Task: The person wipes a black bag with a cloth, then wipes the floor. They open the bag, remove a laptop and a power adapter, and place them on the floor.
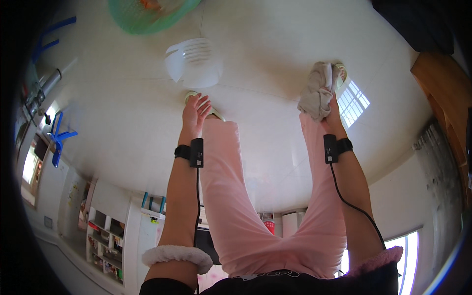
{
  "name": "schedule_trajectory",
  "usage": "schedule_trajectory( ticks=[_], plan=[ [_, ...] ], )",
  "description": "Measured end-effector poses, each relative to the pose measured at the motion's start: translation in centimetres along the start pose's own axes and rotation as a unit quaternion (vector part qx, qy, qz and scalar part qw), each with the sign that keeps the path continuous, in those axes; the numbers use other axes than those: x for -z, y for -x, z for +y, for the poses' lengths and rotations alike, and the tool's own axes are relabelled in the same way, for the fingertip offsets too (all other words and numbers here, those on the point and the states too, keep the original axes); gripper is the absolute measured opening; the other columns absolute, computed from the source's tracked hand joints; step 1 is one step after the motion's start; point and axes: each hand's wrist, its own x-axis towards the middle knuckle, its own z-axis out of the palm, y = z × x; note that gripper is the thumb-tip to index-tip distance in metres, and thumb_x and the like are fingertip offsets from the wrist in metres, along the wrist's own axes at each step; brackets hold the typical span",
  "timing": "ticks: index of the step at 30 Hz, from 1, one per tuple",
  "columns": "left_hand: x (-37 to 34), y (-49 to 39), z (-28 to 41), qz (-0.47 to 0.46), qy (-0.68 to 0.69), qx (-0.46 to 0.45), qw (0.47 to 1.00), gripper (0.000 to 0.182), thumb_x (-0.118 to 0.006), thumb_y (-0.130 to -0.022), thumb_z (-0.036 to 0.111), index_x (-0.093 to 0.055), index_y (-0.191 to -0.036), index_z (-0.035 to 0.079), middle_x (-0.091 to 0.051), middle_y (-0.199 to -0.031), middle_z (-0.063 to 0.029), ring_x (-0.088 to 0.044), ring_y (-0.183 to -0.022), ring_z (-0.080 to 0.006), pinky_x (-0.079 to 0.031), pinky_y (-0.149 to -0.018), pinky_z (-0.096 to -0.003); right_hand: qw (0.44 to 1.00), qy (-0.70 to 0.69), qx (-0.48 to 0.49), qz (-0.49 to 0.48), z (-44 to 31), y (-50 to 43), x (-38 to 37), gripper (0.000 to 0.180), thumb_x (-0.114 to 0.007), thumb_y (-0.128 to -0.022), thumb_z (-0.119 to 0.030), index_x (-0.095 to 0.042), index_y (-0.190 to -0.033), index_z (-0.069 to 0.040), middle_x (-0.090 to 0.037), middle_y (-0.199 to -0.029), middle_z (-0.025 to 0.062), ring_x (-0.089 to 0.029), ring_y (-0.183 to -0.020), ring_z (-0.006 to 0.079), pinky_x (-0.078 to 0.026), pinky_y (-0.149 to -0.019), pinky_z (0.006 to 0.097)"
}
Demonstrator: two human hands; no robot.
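A crumpled beige cloth [318, 92] is gripped in my right hand [330, 107], over my right foot in its light green slipper. Fingers apart and holding nothing, my left hand [196, 110] hangs beside my left knee, over the other slipper [190, 95]. Just beyond that foot, a translucent white plastic item [195, 62] with ribbed slots rests on the pale floor; its exact kind is unclear. Farther off, cut by the picture's top edge, is a round green basin [153, 18] with something orange in it.
Blue-legged items [59, 136] stand at the left. A brown wooden piece of furniture [442, 88] and a dark object [416, 25] are at the right. Open shelves [107, 239] show at the lower left. A black cable runs along each of my forearms from a strapped box.
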Motion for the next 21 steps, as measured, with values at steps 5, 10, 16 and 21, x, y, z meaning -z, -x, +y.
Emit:
schedule_trajectory(
  ticks=[5, 10, 16, 21],
  plan=[
    [-0.4, 0.6, -1.4, -0.031, -0.006, 0.016, 0.999, 0.042, -0.056, -0.1, 0.028, -0.05, -0.132, 0.002, -0.061, -0.118, -0.0146, -0.063, -0.102, -0.0228, -0.054, -0.092, -0.0373, 0.97, 0.17, 0.167, 0.038, 4.5, -4.8, -3.3, 0.058, -0.069, -0.089, -0.013, -0.042, -0.14, -0.007, -0.056, -0.125, 0.0101, -0.058, -0.108, 0.0207, -0.051, -0.087, 0.0324],
    [0.2, 0.3, -1.2, -0.08, -0.031, 0.012, 0.996, 0.043, -0.058, -0.1, 0.03, -0.05, -0.133, 0.004, -0.061, -0.116, -0.0115, -0.06, -0.103, -0.0208, -0.05, -0.096, -0.037, 0.912, 0.288, 0.243, 0.16, 11.0, -10.0, -2.1, 0.064, -0.072, -0.086, -0.012, -0.039, -0.14, -0.002, -0.053, -0.13, 0.0147, -0.053, -0.119, 0.0252, -0.042, -0.102, 0.0361],
    [1.4, -0.1, 0.3, -0.082, -0.127, 0.01, 0.988, 0.037, -0.053, -0.103, 0.026, -0.052, -0.132, 0.003, -0.064, -0.111, -0.0111, -0.064, -0.097, -0.0185, -0.053, -0.089, -0.0343, 0.834, 0.249, 0.371, 0.324, 19.2, -15.7, -3.5, 0.072, -0.07, -0.084, -0.014, -0.034, -0.145, 0.002, -0.045, -0.139, 0.0194, -0.045, -0.13, 0.03, -0.034, -0.111, 0.0398],
    [1.4, -0.2, 1.1, -0.089, -0.144, -0.001, 0.986, 0.038, -0.055, -0.102, 0.028, -0.054, -0.131, 0.003, -0.066, -0.106, -0.0089, -0.065, -0.092, -0.0159, -0.052, -0.088, -0.0325, 0.735, 0.42, 0.404, 0.346, 21.9, -17.2, -13.7, 0.078, -0.072, -0.078, -0.017, -0.036, -0.145, 0.001, -0.036, -0.146, 0.0236, -0.034, -0.137, 0.0403, -0.029, -0.113, 0.0502]
  ],
)
